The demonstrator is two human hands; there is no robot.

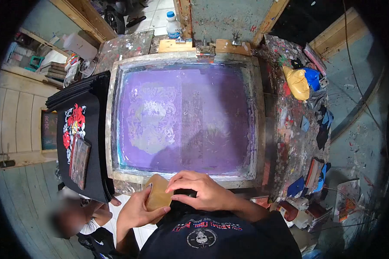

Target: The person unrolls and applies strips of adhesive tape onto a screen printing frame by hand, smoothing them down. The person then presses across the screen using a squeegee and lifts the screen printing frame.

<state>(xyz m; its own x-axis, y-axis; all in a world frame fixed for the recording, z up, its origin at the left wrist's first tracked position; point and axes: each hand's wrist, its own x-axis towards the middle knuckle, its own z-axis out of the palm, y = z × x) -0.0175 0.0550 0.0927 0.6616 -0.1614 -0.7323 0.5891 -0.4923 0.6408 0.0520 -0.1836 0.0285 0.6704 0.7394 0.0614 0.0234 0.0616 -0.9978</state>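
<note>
Tan piece (156, 192) at frame's (259, 112) seven o'clock: left fingers (160, 212) grip it; right fingers (183, 184) half-curled, hold unclear; loosened grip might drop it.

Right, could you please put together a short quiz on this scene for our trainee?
1. Multiple choice: what colour is the mesh inside the large frame?
A) Green
B) Purple
C) Orange

2. True or false: the black stack with the red and white print lies to the left of that frame.

3. Fill in the blank: the thumb lying along the lower edge of the yellowish-brown piece belongs to the person's ____ hand.

Key:
1. B, purple
2. True
3. Left hand
</note>
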